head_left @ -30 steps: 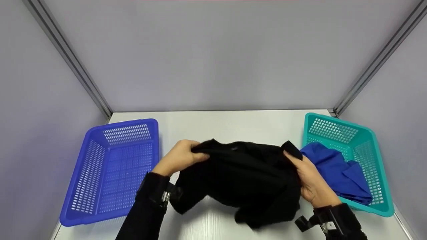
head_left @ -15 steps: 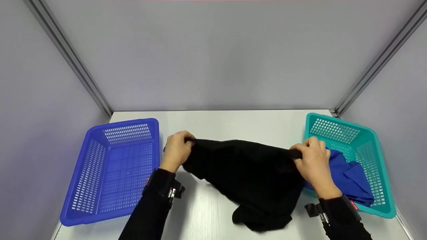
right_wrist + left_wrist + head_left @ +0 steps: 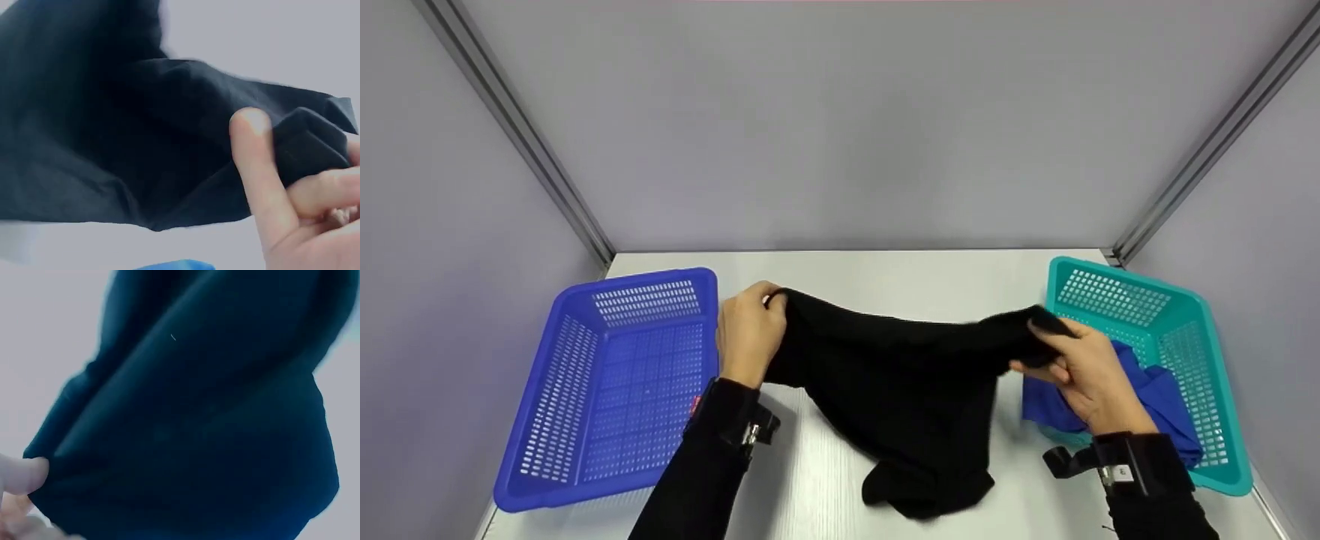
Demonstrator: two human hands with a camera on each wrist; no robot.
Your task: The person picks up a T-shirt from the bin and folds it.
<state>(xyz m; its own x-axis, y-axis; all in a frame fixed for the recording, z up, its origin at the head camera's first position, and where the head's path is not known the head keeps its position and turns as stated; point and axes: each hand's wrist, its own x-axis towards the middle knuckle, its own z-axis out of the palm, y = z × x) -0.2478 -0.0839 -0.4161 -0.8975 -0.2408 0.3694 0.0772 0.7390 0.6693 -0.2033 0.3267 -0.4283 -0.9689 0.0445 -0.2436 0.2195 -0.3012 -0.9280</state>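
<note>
A black T-shirt hangs bunched above the white table, its lower end drooping near the table's front. My left hand pinches its upper left corner; in the left wrist view the thumb presses on the cloth's edge. On the other side, my right hand holds the upper right end. In the right wrist view the thumb lies over the dark cloth, and curled fingers grip a fold of it. Between the hands the top edge sags slightly. The shirt's lower part looks folded over.
A blue perforated basket stands on the left of the white table. At right, a teal basket holds blue cloth, part of which hangs over its near left rim. Grey panels enclose the back and sides.
The T-shirt has been stretched wider and turned, with its neckline label out of sight now. My left hand moved up slightly; my right hand moved right and rotated, thumb on top.
</note>
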